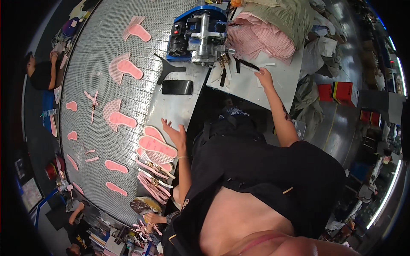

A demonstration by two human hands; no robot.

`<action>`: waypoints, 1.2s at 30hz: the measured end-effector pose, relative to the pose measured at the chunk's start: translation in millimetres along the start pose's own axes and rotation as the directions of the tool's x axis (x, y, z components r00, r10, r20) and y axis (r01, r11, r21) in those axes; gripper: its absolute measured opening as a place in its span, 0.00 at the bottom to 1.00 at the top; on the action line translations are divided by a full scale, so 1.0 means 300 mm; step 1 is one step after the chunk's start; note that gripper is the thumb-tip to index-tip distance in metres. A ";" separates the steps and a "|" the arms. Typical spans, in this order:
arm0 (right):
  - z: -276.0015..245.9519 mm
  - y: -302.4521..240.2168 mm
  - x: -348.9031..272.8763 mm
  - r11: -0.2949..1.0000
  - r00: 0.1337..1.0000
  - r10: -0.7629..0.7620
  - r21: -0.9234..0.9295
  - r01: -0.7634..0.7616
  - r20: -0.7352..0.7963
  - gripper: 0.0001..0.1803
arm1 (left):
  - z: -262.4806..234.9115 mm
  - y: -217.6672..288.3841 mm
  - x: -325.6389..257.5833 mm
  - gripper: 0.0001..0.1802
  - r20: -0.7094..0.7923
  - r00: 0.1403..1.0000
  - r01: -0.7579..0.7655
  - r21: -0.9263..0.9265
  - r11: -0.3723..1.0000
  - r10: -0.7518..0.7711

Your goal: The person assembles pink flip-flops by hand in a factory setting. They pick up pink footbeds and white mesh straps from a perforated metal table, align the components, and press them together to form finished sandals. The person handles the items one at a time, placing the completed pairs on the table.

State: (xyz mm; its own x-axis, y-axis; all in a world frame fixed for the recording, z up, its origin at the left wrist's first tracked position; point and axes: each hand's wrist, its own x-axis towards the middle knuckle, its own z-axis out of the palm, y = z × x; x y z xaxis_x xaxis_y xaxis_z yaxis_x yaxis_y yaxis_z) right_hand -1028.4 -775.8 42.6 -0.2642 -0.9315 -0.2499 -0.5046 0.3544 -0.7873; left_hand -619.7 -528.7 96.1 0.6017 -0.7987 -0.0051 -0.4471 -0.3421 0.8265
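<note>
My right hand [264, 78] reaches over the grey side table, its fingers closed on one end of a black strip [248, 64]. Beside that strip lie several loose white and black strips [228, 70]. Nearer my body, my left hand [174, 133] is open with its fingers spread, and it holds nothing. Just below it, pink insoles [157, 146] are stacked along the conveyor's edge. A bundle of pink and white straps [153, 185] lies below the insoles.
A mesh conveyor belt [92, 141] carries pink insoles and mesh pieces. A blue-and-metal machine [200, 36] stands ahead. A black phone [177, 87] lies on the metal ledge. Pink mesh sheets [260, 40] pile at right. Co-workers' hands [156, 218] are at the belt's left and near end.
</note>
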 end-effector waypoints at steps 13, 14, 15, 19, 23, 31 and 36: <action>0.253 -0.089 0.590 0.483 0.750 0.653 0.703 -0.522 0.107 0.12 | 0.224 0.204 -0.167 0.41 0.072 0.934 0.356 -0.216 0.909 -0.349; 0.284 -0.075 0.622 0.522 0.759 0.650 0.705 -0.480 0.035 0.22 | 0.245 0.211 -0.182 0.41 0.070 0.937 0.349 -0.185 0.919 -0.342; 0.303 -0.050 0.644 0.547 0.747 0.664 0.695 -0.466 -0.022 0.23 | 0.265 0.216 -0.199 0.41 0.069 0.940 0.342 -0.153 0.927 -0.335; 0.350 0.072 0.721 0.476 0.719 0.680 0.833 -0.283 -0.144 0.25 | 0.328 0.250 -0.249 0.41 0.084 0.926 0.376 -0.205 0.903 -0.367; 0.357 0.057 0.678 0.806 0.790 0.558 0.393 -0.442 -0.256 0.25 | 0.322 0.282 -0.221 0.41 0.099 0.943 0.331 -0.166 0.929 -0.319; 0.086 -0.250 0.540 0.965 0.973 0.024 0.260 0.038 -0.231 0.14 | 0.268 0.267 -0.117 0.33 0.158 0.937 0.346 -0.302 0.888 -0.312; -0.120 -0.604 -0.014 0.563 0.521 -0.801 -0.076 0.823 -0.294 0.06 | 0.263 0.502 -0.009 0.32 0.431 0.902 0.338 -0.671 0.661 -0.023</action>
State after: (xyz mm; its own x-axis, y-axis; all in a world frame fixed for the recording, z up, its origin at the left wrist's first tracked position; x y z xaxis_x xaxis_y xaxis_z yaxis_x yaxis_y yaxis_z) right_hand -965.5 -833.2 206.5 0.0246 -0.7453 0.6663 -0.5639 -0.5607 -0.6064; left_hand -741.0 -617.1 176.2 0.2673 -0.9261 -0.2664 0.3516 -0.1636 0.9217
